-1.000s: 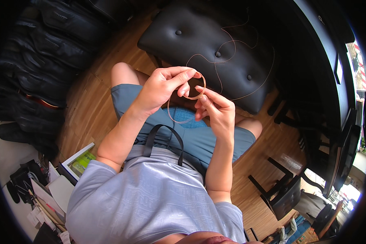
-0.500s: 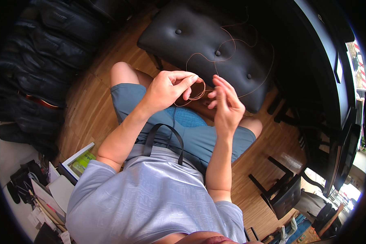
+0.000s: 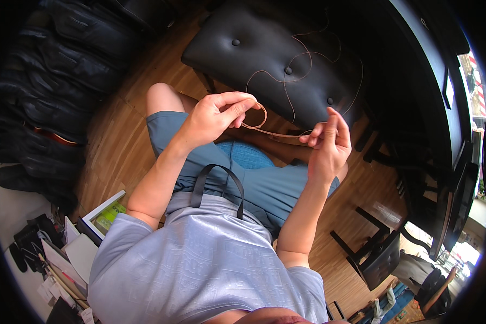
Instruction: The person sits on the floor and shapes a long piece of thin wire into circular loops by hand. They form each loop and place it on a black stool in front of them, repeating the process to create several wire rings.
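My left hand [image 3: 209, 116] pinches a small loop of thin copper-coloured wire [image 3: 265, 120] between thumb and fingertips. From the loop the wire runs right, nearly straight, to my right hand [image 3: 332, 148], whose thumb and bent fingers close on it. Both hands are raised over my lap. More of the wire lies in loose, wide curves on a black tufted bench [image 3: 259, 48] beyond my hands; whether it is one continuous piece I cannot tell.
Black padded cases or bags [image 3: 65, 65] are heaped at the left. A small white box [image 3: 110, 208] with something green inside stands by my left elbow. At the right are a large black piece of furniture [image 3: 426, 81] and a black chair [image 3: 375, 264] on the wooden floor [image 3: 329, 237].
My right hand has moved right, away from the left, drawing the wire out between them. My left hand has shifted slightly left, and the loop at it looks smaller.
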The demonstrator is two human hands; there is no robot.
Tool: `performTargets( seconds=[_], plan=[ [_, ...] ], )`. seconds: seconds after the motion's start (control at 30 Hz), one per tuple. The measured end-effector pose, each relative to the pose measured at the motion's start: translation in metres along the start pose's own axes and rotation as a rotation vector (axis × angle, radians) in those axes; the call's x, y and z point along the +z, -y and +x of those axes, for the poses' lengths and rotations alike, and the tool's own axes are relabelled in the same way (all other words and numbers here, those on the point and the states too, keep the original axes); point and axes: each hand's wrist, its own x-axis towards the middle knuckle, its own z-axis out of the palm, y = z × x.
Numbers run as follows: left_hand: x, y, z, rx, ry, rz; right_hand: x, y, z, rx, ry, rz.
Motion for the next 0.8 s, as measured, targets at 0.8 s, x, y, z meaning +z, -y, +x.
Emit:
performTargets(
  seconds=[0.8],
  plan=[
    [0.011,0.005,-0.001,-0.167,0.194,-0.006,0.024,-0.014,-0.014,-0.105,0.487,-0.616]
  ],
)
